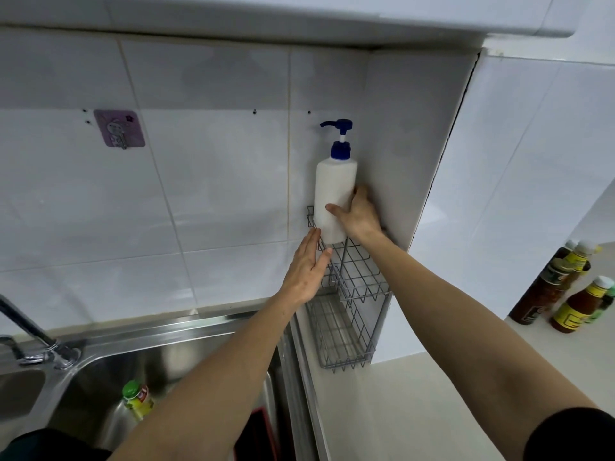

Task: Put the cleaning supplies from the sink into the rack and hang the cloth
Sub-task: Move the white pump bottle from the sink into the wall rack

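A white pump bottle (pixel 334 188) with a blue pump head stands upright in the top tier of a grey wire rack (pixel 359 277) fixed in the wall corner. My right hand (pixel 361 216) wraps around the bottle's lower right side. My left hand (pixel 307 267) lies flat, fingers together, against the rack's left edge just below the bottle, holding nothing. In the steel sink (pixel 186 357) lies a bottle with a green cap (pixel 136 399), and a dark item with a red edge (pixel 256 434) shows beside my left arm. No cloth is clearly visible.
A purple adhesive hook (pixel 119 128) sticks to the tiled wall at left. The tap (pixel 30 331) stands at the sink's left. Several sauce bottles (pixel 565 287) crowd the counter at right. The rack's two lower tiers hold nothing.
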`<control>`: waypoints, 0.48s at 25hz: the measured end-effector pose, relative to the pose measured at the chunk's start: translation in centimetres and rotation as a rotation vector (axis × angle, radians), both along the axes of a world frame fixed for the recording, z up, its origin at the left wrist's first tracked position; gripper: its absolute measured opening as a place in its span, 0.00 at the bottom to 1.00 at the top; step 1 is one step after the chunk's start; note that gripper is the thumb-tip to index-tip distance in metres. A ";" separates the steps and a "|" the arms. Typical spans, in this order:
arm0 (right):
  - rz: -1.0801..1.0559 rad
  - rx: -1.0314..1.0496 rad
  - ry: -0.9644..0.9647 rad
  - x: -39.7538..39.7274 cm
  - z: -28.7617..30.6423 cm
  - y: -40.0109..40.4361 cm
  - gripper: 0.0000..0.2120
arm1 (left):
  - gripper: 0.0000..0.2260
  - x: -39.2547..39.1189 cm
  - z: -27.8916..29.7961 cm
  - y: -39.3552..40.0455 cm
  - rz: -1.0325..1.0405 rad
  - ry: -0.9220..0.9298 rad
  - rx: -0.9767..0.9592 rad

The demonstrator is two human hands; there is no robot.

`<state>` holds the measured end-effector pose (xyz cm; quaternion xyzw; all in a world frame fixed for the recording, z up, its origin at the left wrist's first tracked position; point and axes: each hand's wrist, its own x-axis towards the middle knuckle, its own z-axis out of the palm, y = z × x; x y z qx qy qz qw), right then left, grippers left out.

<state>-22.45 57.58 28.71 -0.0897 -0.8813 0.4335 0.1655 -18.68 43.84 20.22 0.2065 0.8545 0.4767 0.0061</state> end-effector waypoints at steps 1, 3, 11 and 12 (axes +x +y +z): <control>0.002 0.001 -0.004 -0.1 0.1 0.0 0.30 | 0.27 -0.2 0.0 -0.2 -0.002 0.011 -0.009; 0.006 0.000 -0.008 -0.3 0.1 0.0 0.30 | 0.27 -0.5 0.0 -0.5 -0.009 0.038 -0.027; 0.004 -0.012 -0.010 0.0 0.1 -0.2 0.30 | 0.27 -0.6 0.1 -0.8 -0.018 0.072 -0.079; 0.001 -0.012 -0.021 0.2 0.2 -0.2 0.30 | 0.27 -0.6 0.3 -0.9 -0.020 0.070 -0.088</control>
